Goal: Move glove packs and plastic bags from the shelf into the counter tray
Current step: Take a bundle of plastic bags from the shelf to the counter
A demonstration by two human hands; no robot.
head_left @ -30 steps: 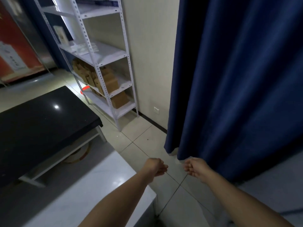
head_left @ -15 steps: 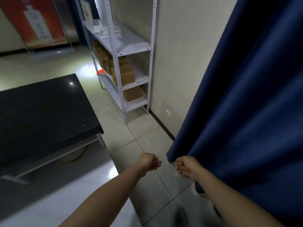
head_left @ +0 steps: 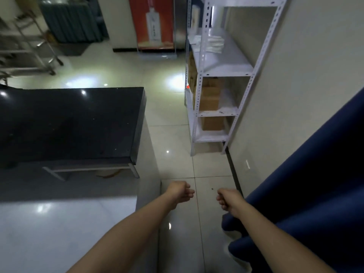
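Observation:
A white metal shelf (head_left: 226,71) stands against the right wall ahead. On its upper board lie white packs (head_left: 213,43), flat and pale, too far to tell gloves from bags. Brown cartons (head_left: 210,95) fill the lower boards. My left hand (head_left: 180,192) and my right hand (head_left: 229,200) hang low in front of me over the tiled floor, both curled into loose fists with nothing in them. They are well short of the shelf. No tray is in view.
A black-topped counter (head_left: 74,123) is on my left, with a pale lower surface (head_left: 59,229) nearer to me. A blue curtain (head_left: 307,194) hangs at my right. A tiled aisle (head_left: 171,134) runs between counter and shelf. A red poster (head_left: 153,22) and metal trolley (head_left: 25,52) stand beyond.
The view has swung left and forward: the curtain has slid to the right edge and the shelf now stands straight ahead. Both hands stay curled and low.

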